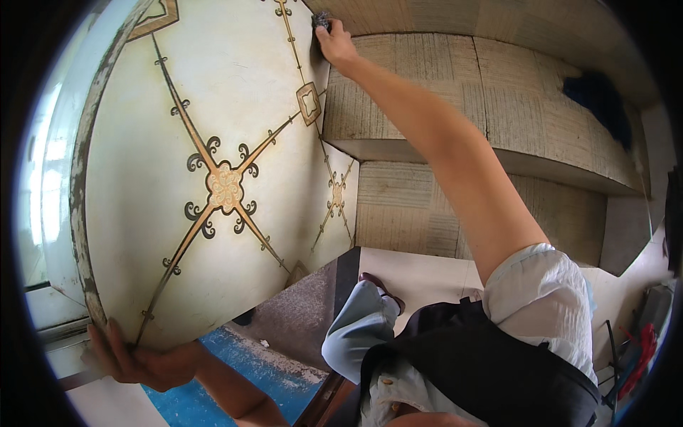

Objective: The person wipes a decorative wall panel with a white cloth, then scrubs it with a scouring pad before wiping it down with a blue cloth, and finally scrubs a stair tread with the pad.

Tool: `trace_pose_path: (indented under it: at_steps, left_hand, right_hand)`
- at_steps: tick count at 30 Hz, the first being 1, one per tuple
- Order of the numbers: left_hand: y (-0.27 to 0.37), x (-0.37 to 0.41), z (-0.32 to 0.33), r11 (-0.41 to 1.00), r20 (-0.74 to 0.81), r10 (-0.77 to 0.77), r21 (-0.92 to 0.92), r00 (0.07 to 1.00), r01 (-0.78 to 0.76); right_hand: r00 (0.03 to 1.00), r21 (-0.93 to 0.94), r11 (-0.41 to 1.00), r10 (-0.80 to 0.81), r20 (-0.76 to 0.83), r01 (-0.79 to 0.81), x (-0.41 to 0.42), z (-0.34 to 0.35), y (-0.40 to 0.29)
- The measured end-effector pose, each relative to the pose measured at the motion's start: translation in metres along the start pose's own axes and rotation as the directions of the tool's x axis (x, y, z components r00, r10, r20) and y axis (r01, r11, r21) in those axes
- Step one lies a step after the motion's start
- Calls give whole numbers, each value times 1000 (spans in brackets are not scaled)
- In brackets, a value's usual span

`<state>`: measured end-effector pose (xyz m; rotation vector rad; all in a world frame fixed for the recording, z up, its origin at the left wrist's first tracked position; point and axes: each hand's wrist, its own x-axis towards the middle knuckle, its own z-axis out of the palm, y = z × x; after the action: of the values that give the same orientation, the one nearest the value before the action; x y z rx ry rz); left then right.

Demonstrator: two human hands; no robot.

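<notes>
My right hand (337, 44), at the top of the view, holds a grey scrunched scouring pad (321, 21) between fingers and thumb, at the corner where the patterned wall tiles (256, 80) meet the brown tiled steps. The white wall tiles bear black and gold scrollwork. At the lower left, my left hand (144, 357) rests with its fingers around the lower end of the worn, peeling edge (80, 176) beside the tiles; whether it grips the edge firmly cannot be told.
Brown textured tiled steps (405, 85) rise at the right, with a dark blue cloth (600, 104) lying on them. Below are a pale floor (427, 267), a speckled grey floor patch (299, 315) and a blue surface (229, 357). A red object (643, 357) lies among dark items at the lower right.
</notes>
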<state>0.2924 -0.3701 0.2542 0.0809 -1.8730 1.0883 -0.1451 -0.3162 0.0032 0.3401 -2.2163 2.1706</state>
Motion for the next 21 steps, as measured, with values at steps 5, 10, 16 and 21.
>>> trace_pose_path:
  at_steps: [5, 10, 16, 21]
  left_hand:
    - [4, 3, -4, 1000, 31, 21, 11, 999, -21]
    - [-6, -5, -7, 998, 55, 66, 15, 996, -67]
    - [-2, 0, -1, 995, 32, 96, 35, 995, -97]
    - [4, 0, -4, 996, 41, 87, 26, 995, -88]
  right_hand:
    - [922, 60, 927, -360, -141, 371, -56, 31, -75]
    - [789, 131, 785, -570, -231, 605, -47, 31, -113]
    - [983, 23, 994, -102, -154, 106, -39, 16, -9]
    - [738, 48, 739, -661, -135, 672, -180, 29, -107]
